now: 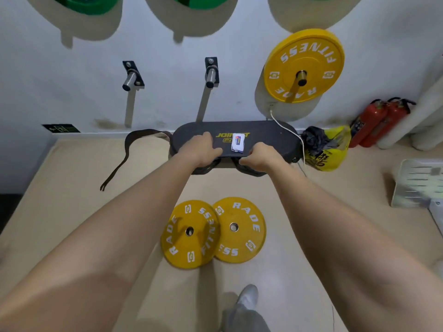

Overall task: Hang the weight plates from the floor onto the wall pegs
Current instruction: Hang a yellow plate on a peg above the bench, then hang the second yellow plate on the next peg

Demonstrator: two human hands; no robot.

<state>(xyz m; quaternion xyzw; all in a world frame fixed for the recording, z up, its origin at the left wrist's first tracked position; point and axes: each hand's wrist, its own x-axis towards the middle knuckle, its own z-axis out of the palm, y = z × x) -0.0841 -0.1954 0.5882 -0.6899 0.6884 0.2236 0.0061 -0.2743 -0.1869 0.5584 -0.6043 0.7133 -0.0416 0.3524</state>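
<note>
Yellow marks the work that is left. One floor plate (187, 250) lies flat on the floor (96, 188), its rim over a second floor plate (242, 245); both are well apart from the wall. A hung plate (304, 56) already sits on the right-hand peg, while the left peg (130, 79) and the middle peg (211, 76) are bare.

Neither floor plate is in hand. The left hand (203, 147) and right hand (261, 155) both reach to a black board (271, 137) against the wall, fingers curled round its near edge. A white packet (237, 142) lies on top between them. I judge the board is being shifted from under the pegs. The next move calls for letting go, taking the upper plate by its rim, and lining its hole up with a bare peg.
</note>
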